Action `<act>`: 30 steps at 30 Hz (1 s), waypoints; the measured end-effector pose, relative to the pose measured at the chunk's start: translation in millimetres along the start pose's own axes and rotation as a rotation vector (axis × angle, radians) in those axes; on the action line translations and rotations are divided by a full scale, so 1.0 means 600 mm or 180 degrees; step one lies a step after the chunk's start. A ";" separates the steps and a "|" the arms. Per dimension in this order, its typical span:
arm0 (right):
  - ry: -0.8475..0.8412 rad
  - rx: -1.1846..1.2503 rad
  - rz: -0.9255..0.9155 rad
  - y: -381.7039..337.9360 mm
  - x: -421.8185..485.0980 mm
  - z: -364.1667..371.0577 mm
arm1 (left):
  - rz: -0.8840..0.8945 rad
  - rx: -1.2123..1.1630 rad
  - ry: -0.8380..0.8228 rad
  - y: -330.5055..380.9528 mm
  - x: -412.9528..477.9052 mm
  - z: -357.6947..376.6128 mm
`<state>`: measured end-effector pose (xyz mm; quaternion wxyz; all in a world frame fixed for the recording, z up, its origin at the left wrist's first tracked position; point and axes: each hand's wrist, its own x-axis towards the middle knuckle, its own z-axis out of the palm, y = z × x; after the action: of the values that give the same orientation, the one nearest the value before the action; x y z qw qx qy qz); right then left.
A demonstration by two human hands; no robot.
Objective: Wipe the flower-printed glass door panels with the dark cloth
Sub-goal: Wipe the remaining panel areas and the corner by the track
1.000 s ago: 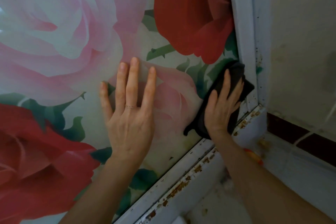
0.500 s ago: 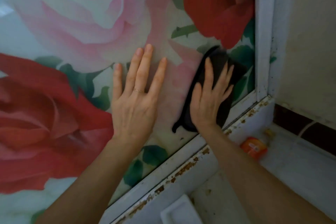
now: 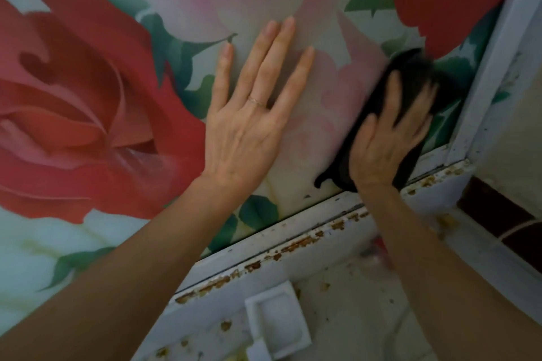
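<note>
A glass door panel [image 3: 88,97] printed with large red and pink roses fills most of the head view. My left hand [image 3: 249,123] lies flat on it with straight, spread fingers and a ring on one finger. My right hand [image 3: 387,138], blurred by motion, presses the dark cloth [image 3: 410,70] flat against the glass near the panel's lower right corner. The cloth sticks out above the fingers and below the wrist.
A white door frame [image 3: 495,47] with rusty flaking spots borders the panel at right and bottom. Beyond it lie a pale wall [image 3: 525,126] and dark brown tiles [image 3: 498,214]. A small white square tray [image 3: 277,322] sits on the floor below.
The view has shifted, bringing the big red rose into sight at left. My right hand has slid the cloth along the lower right glass and now blurs. My left hand stays flat.
</note>
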<state>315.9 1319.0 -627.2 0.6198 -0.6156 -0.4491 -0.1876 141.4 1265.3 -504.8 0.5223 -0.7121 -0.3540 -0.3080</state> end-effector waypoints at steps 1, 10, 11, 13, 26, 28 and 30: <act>0.0091 0.0109 0.0459 -0.005 0.007 0.001 | -0.0004 0.0005 -0.0022 0.001 -0.001 -0.001; -0.0388 0.0545 -0.0724 -0.130 -0.097 -0.008 | -0.0004 -0.0138 -0.0165 -0.013 -0.001 -0.017; -0.0367 0.0529 -0.0779 -0.123 -0.092 -0.008 | -0.0007 -0.0109 -0.0127 -0.020 -0.007 -0.019; -0.0319 0.0469 -0.0756 -0.112 -0.079 -0.009 | -0.0023 -0.0030 -0.0056 -0.032 -0.023 -0.021; -0.0228 0.0354 -0.0970 -0.186 -0.047 -0.016 | -0.0748 0.0158 -0.0032 -0.121 -0.071 -0.064; -0.0189 0.0447 -0.0419 -0.239 -0.084 -0.017 | -0.0796 0.0247 0.0045 -0.124 -0.073 -0.061; -0.0397 0.0485 -0.0599 -0.269 -0.127 -0.019 | -0.0812 0.0318 0.0148 -0.118 -0.074 -0.055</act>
<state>152.7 1256.3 -589.5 0.6153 -0.5324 -0.5554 -0.1716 55.6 1239.9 -494.9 0.5217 -0.6271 -0.4444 -0.3703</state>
